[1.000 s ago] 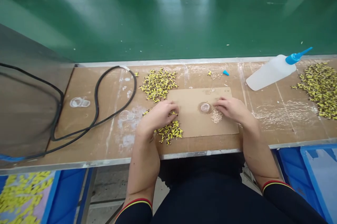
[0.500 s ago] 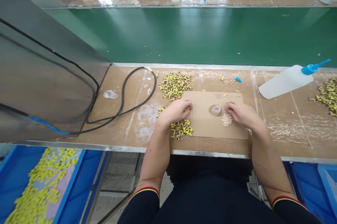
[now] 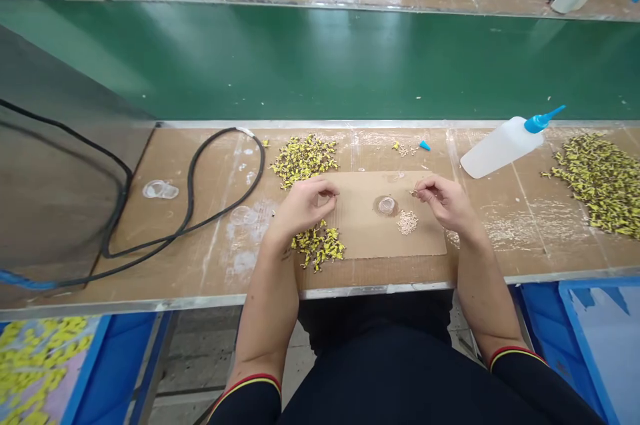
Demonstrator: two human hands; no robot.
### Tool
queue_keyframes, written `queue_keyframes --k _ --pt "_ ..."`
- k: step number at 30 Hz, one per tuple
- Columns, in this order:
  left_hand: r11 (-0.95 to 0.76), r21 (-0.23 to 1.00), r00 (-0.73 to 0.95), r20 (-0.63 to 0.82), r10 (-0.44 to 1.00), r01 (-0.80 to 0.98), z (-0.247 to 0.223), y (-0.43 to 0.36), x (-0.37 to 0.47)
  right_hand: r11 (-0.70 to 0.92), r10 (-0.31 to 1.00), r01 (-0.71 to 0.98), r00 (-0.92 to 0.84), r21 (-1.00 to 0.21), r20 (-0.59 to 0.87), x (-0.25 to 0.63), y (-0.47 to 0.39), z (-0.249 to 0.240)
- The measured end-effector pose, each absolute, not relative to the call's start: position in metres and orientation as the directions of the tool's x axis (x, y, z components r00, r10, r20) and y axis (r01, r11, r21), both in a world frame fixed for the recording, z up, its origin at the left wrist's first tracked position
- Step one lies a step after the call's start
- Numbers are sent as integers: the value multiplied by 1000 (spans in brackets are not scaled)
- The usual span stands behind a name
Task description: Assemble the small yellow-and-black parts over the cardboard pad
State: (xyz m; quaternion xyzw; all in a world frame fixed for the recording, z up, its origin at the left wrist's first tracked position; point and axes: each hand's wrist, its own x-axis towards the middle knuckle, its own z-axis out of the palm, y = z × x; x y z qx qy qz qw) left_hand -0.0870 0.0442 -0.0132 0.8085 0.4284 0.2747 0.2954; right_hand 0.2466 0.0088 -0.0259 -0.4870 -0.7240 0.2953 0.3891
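1. Right hand (image 3: 447, 204): fingers pinched together on a tiny piece (image 3: 413, 192), over the cardboard (image 3: 360, 232), near the clear round cap (image 3: 386, 206) and the pile of pale bits (image 3: 407, 222).
2. Left hand (image 3: 304, 206): fingers curled at the cardboard's left edge, honestly can't tell if they've got anything.
3. Yellow pieces (image 3: 320, 245) are heaped just beside it, partly on the tabletop (image 3: 490, 202).

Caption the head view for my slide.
Left hand near yellow pieces, right hand near pale bits on cardboard.

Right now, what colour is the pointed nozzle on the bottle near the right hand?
The nozzle is bright blue; the head view shows it best.
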Motion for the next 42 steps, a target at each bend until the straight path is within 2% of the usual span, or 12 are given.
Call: queue_keyframes --k 3,6,8,10,14,18,27,34,39,42 --pt "-412 814 422 232 876 409 -11 39 -76 312 949 380 -160 -871 270 242 6 -27" --pt "-319 925 386 223 895 205 -14 29 -58 298 954 322 -112 -898 277 235 1 -25" --pt "-241 967 414 188 891 80 -17 21 -45 325 946 303 -96 -896 311 228 -3 -22" --pt "-190 981 447 158 881 28 -20 12 -31 375 927 301 -121 -877 355 221 -7 -19" --pt "-293 949 489 201 849 120 -24 2 -15 505 861 335 -262 -796 436 205 -14 -17" --pt "-424 884 511 277 813 196 -23 -1 -15 618 784 314 -312 -720 537 193 -16 -22" --pt "-632 718 441 485 755 292 -23 4 -18 548 833 363 -321 -753 451 190 -6 -35" --pt "-667 647 397 538 743 371 -22 3 -16 498 863 337 -280 -799 420 183 -8 -39" --pt "-679 634 391 556 733 371 -26 4 -15 501 864 430 -290 -751 411 179 -8 -40" --pt "-643 668 393 514 763 375 -29 4 -15 575 817 465 -370 -674 442 179 -5 -40"
